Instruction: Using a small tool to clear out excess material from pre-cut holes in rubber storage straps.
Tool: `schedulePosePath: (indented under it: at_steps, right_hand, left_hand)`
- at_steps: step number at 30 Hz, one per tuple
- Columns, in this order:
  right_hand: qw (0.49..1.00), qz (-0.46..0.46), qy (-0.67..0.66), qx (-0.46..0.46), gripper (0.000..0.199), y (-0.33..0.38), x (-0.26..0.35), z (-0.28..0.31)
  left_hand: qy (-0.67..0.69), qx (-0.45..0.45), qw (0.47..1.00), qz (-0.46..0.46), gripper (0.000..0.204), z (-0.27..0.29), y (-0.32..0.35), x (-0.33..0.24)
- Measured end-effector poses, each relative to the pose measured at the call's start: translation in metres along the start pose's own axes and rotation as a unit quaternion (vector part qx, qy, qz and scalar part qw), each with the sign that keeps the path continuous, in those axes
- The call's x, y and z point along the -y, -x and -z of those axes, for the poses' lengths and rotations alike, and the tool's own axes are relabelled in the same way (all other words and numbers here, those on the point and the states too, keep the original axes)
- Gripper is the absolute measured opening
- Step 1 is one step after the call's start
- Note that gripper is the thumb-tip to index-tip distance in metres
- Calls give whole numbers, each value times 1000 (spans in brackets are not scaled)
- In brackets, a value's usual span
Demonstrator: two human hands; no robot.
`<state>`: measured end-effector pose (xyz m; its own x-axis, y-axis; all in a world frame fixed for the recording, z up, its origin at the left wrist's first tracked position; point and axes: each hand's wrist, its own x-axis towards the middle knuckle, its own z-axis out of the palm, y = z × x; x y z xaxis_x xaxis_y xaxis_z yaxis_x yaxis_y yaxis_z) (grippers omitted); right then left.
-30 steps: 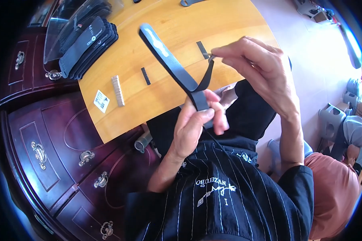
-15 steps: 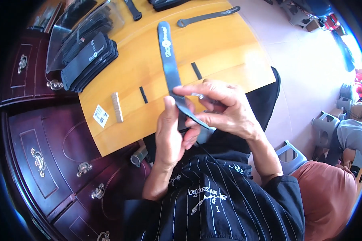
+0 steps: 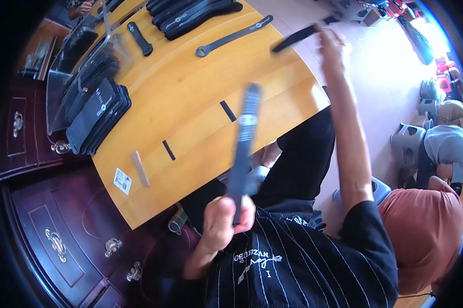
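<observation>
My left hand [image 3: 225, 222] is closed around the lower end of a dark grey strap [image 3: 240, 149] with white printing. The strap stands up from the fist in front of the table's near edge, slightly blurred. My right arm is stretched out past the table's right edge. At its end my right hand [image 3: 334, 51], smeared by motion, grips a black strap [image 3: 296, 39] that reaches back over the table corner. Two short black strips [image 3: 227, 111] lie on the wooden table [image 3: 190, 97], apart from both hands.
A clear plastic bin [image 3: 117, 49] and a stack of dark straps [image 3: 99, 115] stand at the left. A ring-ended strap [image 3: 234, 36], more bundled straps [image 3: 190, 18], a pale strip [image 3: 139, 168] and a white label [image 3: 122, 180] lie on the table. Another person [image 3: 421, 231] sits at the right.
My right hand has left the left hand and swung far up and right, now with a black strap. My left hand keeps the grey strap, lower down. The view has shifted.
</observation>
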<state>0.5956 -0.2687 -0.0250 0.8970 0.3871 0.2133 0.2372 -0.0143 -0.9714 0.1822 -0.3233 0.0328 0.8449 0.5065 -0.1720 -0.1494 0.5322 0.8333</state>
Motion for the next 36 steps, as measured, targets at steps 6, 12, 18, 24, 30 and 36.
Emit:
schedulePosePath:
  at_steps: [6, 12, 18, 24, 30, 36]
  right_hand:
    - [885, 229, 384, -131, 28, -19, 4, 48]
    - [867, 308, 379, 101, 5, 55, 29, -27]
    - [824, 380, 371, 198, 6, 96, 27, -73]
    - [836, 340, 367, 225, 11, 104, 30, -94]
    - [857, 286, 242, 353, 33, 89, 36, -84]
    - [867, 292, 303, 267, 29, 72, 46, -86]
  left_hand:
    - [20, -88, 993, -71, 61, 31, -6, 0]
    - [76, -37, 994, -74, 62, 29, -30, -4]
    - [93, -45, 993, -62, 64, 37, -31, 0]
    - [91, -73, 992, -50, 64, 42, -26, 6]
    - [95, -83, 990, -56, 62, 49, -25, 6]
    - [47, -106, 992, -59, 58, 40, -35, 7]
